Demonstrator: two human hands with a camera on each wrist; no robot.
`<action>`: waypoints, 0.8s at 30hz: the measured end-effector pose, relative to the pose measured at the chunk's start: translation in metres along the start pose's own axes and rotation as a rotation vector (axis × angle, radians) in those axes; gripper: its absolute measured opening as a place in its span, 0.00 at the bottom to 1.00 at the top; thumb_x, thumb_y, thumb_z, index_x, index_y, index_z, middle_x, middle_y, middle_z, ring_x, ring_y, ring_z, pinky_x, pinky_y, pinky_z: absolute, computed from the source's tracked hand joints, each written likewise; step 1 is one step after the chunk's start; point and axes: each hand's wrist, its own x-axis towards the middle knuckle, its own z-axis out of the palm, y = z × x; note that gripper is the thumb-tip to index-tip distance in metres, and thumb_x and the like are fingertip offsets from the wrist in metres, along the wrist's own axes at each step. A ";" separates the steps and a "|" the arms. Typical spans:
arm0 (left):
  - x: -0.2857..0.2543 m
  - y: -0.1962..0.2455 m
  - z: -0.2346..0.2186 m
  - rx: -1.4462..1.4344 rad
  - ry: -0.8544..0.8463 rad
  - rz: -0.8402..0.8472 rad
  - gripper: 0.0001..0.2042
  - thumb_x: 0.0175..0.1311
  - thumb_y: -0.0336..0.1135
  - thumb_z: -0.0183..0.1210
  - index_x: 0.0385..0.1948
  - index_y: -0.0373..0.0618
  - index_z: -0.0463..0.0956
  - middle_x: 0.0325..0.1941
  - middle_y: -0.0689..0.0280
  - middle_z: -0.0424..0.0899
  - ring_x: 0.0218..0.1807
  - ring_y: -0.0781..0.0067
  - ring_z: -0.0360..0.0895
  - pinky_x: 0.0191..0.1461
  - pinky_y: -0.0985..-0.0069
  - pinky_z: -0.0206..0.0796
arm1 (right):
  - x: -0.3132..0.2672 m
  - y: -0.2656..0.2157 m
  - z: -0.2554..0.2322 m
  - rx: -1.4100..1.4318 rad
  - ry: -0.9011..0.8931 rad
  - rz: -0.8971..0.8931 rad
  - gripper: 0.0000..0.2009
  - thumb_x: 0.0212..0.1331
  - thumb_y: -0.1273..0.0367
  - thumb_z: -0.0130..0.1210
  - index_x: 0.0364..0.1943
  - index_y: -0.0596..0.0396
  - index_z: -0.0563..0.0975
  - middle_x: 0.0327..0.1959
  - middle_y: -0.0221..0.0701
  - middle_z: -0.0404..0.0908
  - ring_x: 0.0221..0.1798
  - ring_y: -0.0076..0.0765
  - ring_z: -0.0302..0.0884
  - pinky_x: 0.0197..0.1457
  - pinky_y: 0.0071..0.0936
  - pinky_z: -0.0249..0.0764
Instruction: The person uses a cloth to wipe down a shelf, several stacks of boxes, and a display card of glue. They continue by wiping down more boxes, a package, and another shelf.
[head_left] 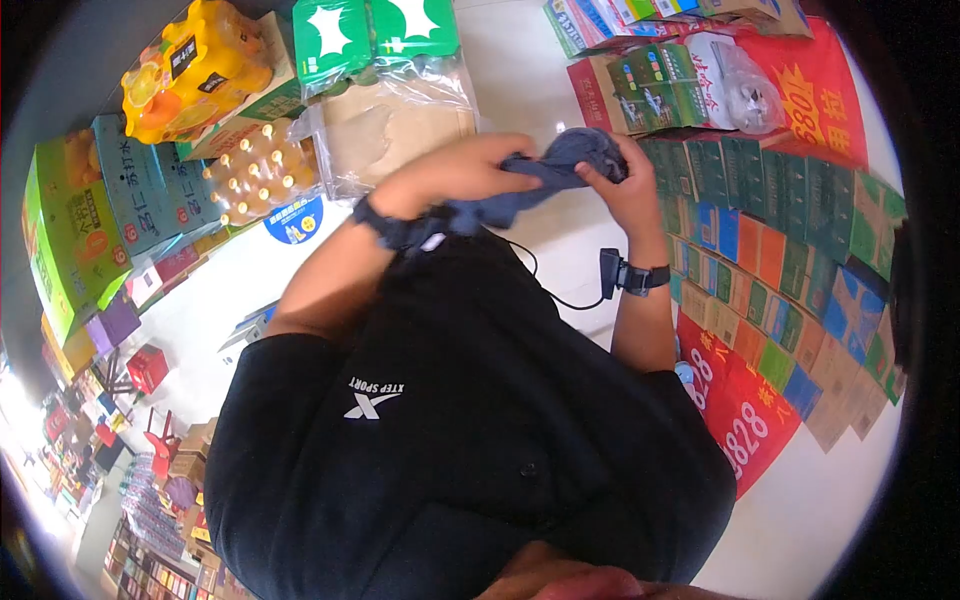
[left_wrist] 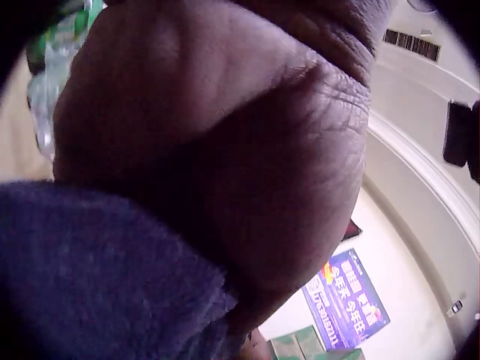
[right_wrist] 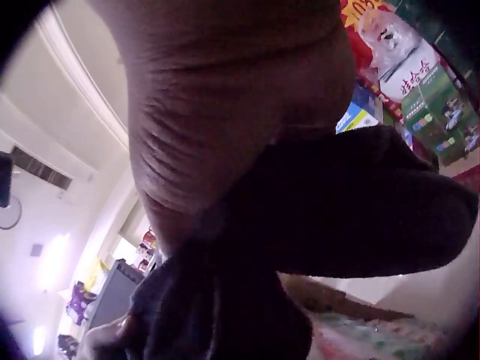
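Head view: left hand [head_left: 468, 172] and right hand [head_left: 636, 190] grip the cloth [head_left: 500, 206] (bunched rightward); even tension should control it best.

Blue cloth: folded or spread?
Neither; the blue cloth is bunched. Head view shows it crumpled and narrow between the left hand and right hand, not flat.

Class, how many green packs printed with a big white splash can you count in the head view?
2. The left green pack is nearer the yellow pack; the right green pack sits beside it. More may be hidden beyond the top edge.
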 end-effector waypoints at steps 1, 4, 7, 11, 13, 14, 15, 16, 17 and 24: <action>-0.024 0.009 -0.018 -0.035 -0.010 -0.032 0.17 0.71 0.43 0.69 0.52 0.42 0.81 0.46 0.59 0.87 0.47 0.67 0.82 0.52 0.68 0.74 | -0.001 -0.007 0.008 0.077 -0.076 0.007 0.26 0.52 0.64 0.81 0.52 0.62 0.82 0.44 0.36 0.87 0.47 0.34 0.84 0.57 0.33 0.81; -0.101 0.024 -0.066 -0.054 0.061 -0.108 0.13 0.69 0.35 0.71 0.49 0.43 0.80 0.45 0.66 0.84 0.48 0.74 0.79 0.54 0.73 0.72 | 0.007 -0.058 0.037 0.192 -0.246 0.051 0.28 0.50 0.61 0.82 0.51 0.61 0.83 0.41 0.36 0.87 0.44 0.34 0.85 0.54 0.33 0.81; -0.178 0.036 -0.110 -0.026 0.257 -0.267 0.11 0.67 0.31 0.73 0.45 0.43 0.80 0.42 0.71 0.83 0.48 0.80 0.77 0.54 0.77 0.71 | 0.024 -0.097 0.081 0.186 -0.461 -0.178 0.29 0.51 0.61 0.81 0.53 0.61 0.80 0.41 0.36 0.86 0.42 0.32 0.83 0.51 0.33 0.79; -0.265 0.032 -0.170 0.065 0.535 -0.410 0.15 0.64 0.25 0.73 0.48 0.45 0.77 0.43 0.73 0.81 0.44 0.85 0.77 0.46 0.81 0.71 | 0.047 -0.139 0.151 0.091 -0.467 -0.216 0.26 0.52 0.67 0.77 0.54 0.63 0.79 0.45 0.39 0.86 0.46 0.36 0.85 0.54 0.34 0.79; -0.296 0.029 -0.198 0.058 0.694 -0.377 0.17 0.61 0.22 0.73 0.49 0.44 0.77 0.45 0.72 0.82 0.43 0.84 0.79 0.45 0.80 0.74 | 0.057 -0.158 0.181 0.063 -0.445 -0.253 0.25 0.52 0.70 0.75 0.55 0.61 0.80 0.46 0.39 0.87 0.47 0.38 0.85 0.55 0.34 0.79; -0.306 0.039 -0.216 0.028 0.735 -0.489 0.19 0.60 0.20 0.73 0.50 0.42 0.76 0.46 0.71 0.83 0.45 0.82 0.81 0.49 0.79 0.76 | 0.063 -0.169 0.196 0.034 -0.423 -0.292 0.24 0.52 0.72 0.73 0.55 0.60 0.80 0.47 0.39 0.87 0.49 0.39 0.86 0.56 0.35 0.79; -0.317 0.029 -0.232 0.121 0.820 -0.364 0.19 0.59 0.20 0.73 0.50 0.41 0.76 0.47 0.70 0.84 0.46 0.81 0.81 0.52 0.78 0.77 | 0.066 -0.185 0.207 0.043 -0.466 -0.187 0.24 0.52 0.75 0.69 0.57 0.58 0.80 0.50 0.40 0.88 0.52 0.42 0.87 0.59 0.35 0.79; -0.328 0.017 -0.250 0.210 0.905 -0.240 0.20 0.59 0.20 0.74 0.51 0.41 0.77 0.47 0.69 0.85 0.48 0.80 0.82 0.54 0.78 0.77 | 0.072 -0.199 0.220 0.032 -0.470 -0.187 0.24 0.52 0.75 0.69 0.57 0.58 0.80 0.50 0.40 0.88 0.52 0.42 0.87 0.59 0.35 0.79; -0.335 0.015 -0.269 0.300 0.955 -0.217 0.22 0.57 0.20 0.74 0.53 0.39 0.78 0.50 0.67 0.86 0.51 0.77 0.83 0.58 0.76 0.77 | 0.078 -0.213 0.235 0.067 -0.416 -0.188 0.25 0.53 0.75 0.68 0.59 0.58 0.80 0.52 0.41 0.88 0.53 0.41 0.87 0.60 0.34 0.79; -0.308 -0.035 -0.379 1.383 1.368 -0.321 0.26 0.71 0.47 0.64 0.63 0.37 0.77 0.71 0.43 0.74 0.76 0.36 0.67 0.77 0.41 0.58 | 0.185 -0.303 0.334 0.011 0.127 -0.456 0.24 0.63 0.66 0.67 0.64 0.56 0.80 0.58 0.45 0.85 0.64 0.52 0.82 0.71 0.44 0.74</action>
